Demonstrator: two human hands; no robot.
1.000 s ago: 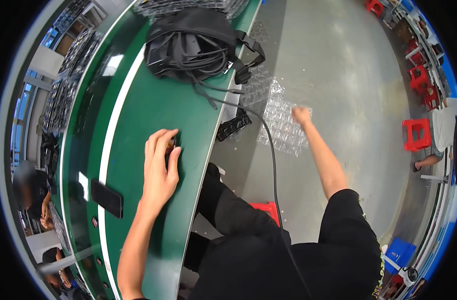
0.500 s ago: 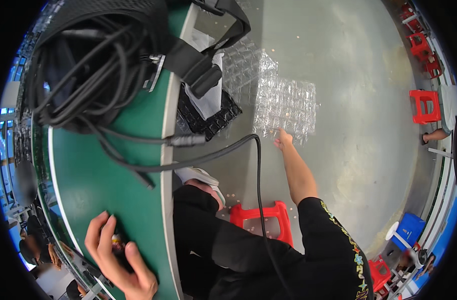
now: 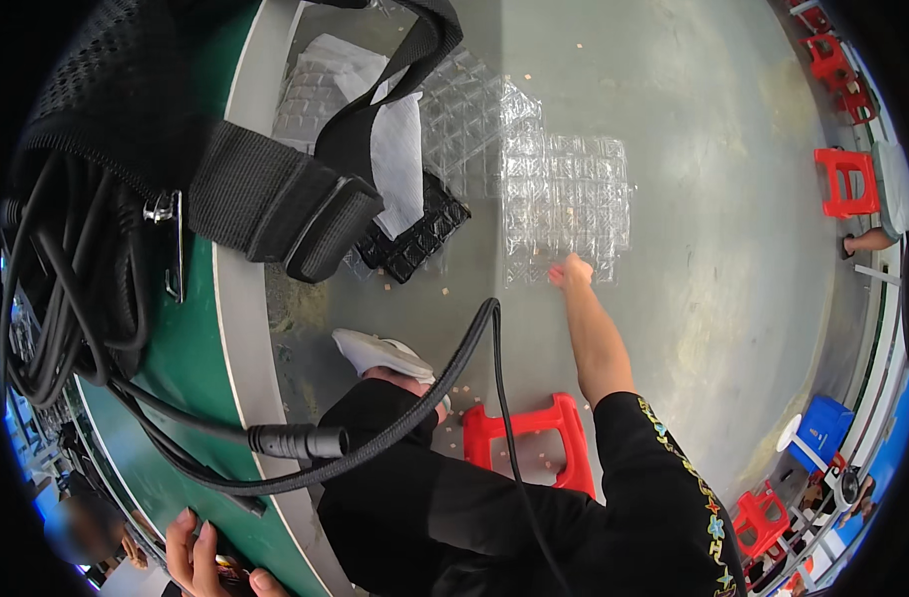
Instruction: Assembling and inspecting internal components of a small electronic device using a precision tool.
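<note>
My right hand (image 3: 573, 270) reaches down over the near edge of clear plastic trays (image 3: 564, 189) with square pockets, which lie on the floor. Its fingers look bunched together; whether they pinch anything is too small to see. At the lower left my left hand (image 3: 207, 567) is partly cut off by the picture's edge. Its fingers curl round a small dark thing with coloured spots (image 3: 231, 572) on the green table (image 3: 166, 468), and I cannot make out what it is. Beside the clear trays lie a black pocketed tray (image 3: 414, 239) and a white sheet (image 3: 398, 164).
A coiled black cable (image 3: 86, 289), a plug (image 3: 297, 441) and a black strap with a buckle (image 3: 275, 204) lie on and overhang the table edge. A red stool (image 3: 564, 438) stands by my leg. More red stools (image 3: 845, 182) and a blue bin (image 3: 822, 430) line the far right.
The view has shifted, so table, cable and left hand sit lower and further left. My right hand's fingers, stretched out before, are now drawn in at the clear trays' near edge.
</note>
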